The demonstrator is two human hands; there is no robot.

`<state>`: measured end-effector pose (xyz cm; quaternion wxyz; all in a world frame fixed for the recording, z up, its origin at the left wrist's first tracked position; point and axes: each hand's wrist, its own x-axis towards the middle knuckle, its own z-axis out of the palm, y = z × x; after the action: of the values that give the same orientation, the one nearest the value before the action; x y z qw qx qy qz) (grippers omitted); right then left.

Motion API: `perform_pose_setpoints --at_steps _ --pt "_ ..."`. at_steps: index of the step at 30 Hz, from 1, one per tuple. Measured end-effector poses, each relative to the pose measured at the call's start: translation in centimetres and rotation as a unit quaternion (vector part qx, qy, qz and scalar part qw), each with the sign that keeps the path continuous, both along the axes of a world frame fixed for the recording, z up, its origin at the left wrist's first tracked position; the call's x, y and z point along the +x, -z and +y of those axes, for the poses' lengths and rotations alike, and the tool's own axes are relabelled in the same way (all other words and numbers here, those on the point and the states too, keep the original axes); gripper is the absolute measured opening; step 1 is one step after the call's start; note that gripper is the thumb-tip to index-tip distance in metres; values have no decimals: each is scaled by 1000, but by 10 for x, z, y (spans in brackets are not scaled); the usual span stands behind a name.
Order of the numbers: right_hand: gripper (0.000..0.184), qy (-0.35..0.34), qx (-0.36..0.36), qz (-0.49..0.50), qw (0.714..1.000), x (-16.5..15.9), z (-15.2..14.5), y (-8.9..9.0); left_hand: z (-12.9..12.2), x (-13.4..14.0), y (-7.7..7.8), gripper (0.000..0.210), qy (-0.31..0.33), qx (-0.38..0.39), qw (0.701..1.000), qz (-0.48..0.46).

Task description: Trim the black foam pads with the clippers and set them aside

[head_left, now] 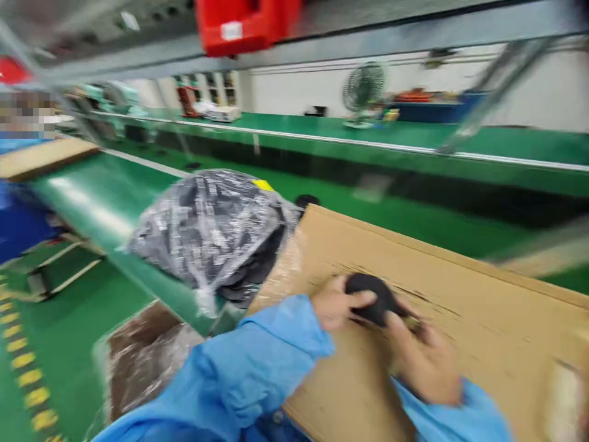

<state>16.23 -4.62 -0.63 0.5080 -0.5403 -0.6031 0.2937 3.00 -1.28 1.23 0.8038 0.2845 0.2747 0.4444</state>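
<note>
Between my two hands is a black, rounded, flat piece (pixel 372 293), held just above a cardboard sheet (pixel 460 270). My left hand (pixel 337 304) grips its left edge, thumb laid across the top. On the opposite side, my right hand (pixel 426 356) pinches the lower right edge. A small brass-coloured bit (pixel 411 321) shows by the right fingers; blur hides what it is. Left of the cardboard lies a clear plastic bag (pixel 207 215) full of dark flat pieces, some showing at its opening.
A green bench (pixel 87 196) runs under the bag. Below it stands an open box (pixel 142 350) with plastic film. A red bin (pixel 239 27) hangs overhead from a metal rail. A fan (pixel 363 89) stands on the far bench. Another person is partly visible at far left.
</note>
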Motion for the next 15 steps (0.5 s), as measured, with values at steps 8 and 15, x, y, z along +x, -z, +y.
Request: perform_pose_setpoints --at_steps 8,15 --pt "21 -23 62 -14 998 13 -9 -15 1 -1 6 41 22 -63 996 52" --pt "11 -12 139 -90 986 11 -17 -25 -5 -1 5 39 81 -36 994 58"
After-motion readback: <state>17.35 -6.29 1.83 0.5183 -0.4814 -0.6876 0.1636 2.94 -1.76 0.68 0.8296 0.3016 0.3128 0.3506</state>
